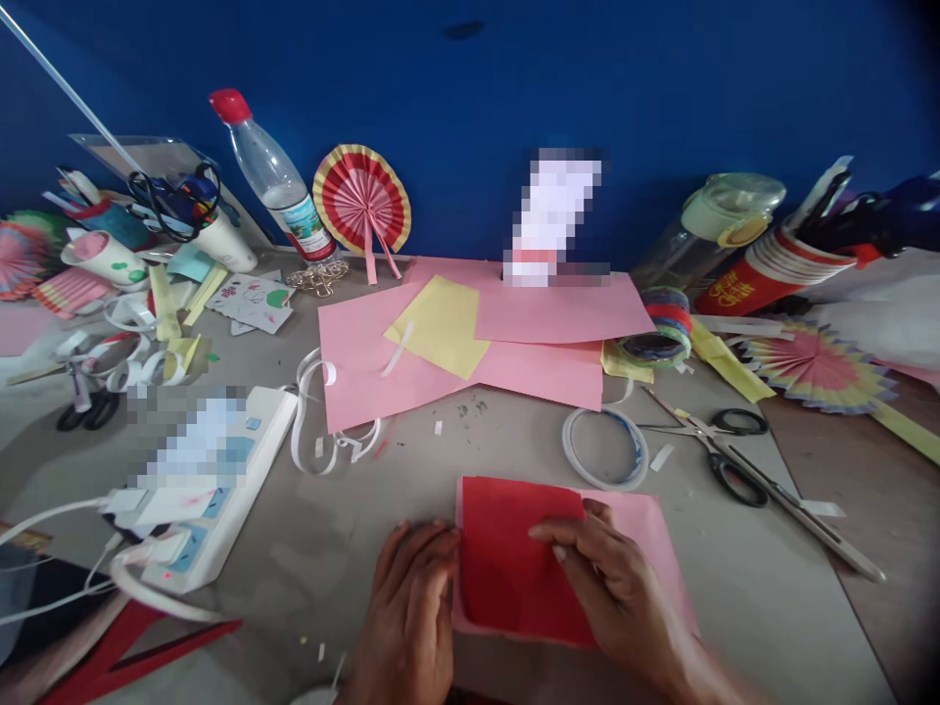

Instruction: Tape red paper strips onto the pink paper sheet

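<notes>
A red paper sheet [506,578] lies on a pink paper sheet [653,548] at the front of the table; pink shows along the left and at the right. My left hand [415,607] rests at their left edge, fingers stretched side by side, the fingertips near the paper's border. Over the right part of the red sheet is my right hand [624,587]. Its fingers are bent, with thumb and index fingertips close together above the red surface. Whatever they may pinch is too small or hidden to make out.
Pink sheets [543,382] and a yellow piece [441,328] lie behind. To the right are a tape roll [571,460], scissors [724,446] and long metal tweezers [822,529]. A power strip [239,490] with cables sits left. A bottle [275,186] and paper fan [359,201] stand at the back.
</notes>
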Action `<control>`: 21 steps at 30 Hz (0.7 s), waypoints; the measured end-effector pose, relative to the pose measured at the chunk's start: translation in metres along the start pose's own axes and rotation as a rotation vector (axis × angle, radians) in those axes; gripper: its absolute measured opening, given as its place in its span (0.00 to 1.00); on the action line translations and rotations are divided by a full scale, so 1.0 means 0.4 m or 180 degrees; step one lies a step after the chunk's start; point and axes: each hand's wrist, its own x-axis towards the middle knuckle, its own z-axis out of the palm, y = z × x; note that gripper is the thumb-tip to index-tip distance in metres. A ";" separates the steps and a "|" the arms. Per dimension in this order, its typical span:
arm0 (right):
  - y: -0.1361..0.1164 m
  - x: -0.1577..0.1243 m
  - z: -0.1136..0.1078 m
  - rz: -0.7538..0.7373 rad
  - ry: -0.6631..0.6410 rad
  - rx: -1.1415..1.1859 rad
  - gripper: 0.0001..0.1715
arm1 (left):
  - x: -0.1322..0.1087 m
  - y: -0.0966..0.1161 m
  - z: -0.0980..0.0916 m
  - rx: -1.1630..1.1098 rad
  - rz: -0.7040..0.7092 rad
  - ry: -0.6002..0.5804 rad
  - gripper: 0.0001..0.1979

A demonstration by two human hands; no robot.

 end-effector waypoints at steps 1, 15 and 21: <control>0.003 -0.001 0.001 0.0005 -0.0030 -0.0006 0.14 | 0.000 0.001 -0.001 0.0005 0.0009 0.0009 0.18; 0.010 -0.023 -0.009 0.0089 -0.0044 0.0000 0.12 | 0.001 0.007 -0.001 0.0130 0.0113 0.0057 0.15; 0.004 -0.013 0.001 0.0038 -0.0108 -0.0010 0.14 | -0.005 0.007 0.001 0.0183 0.0168 0.0011 0.17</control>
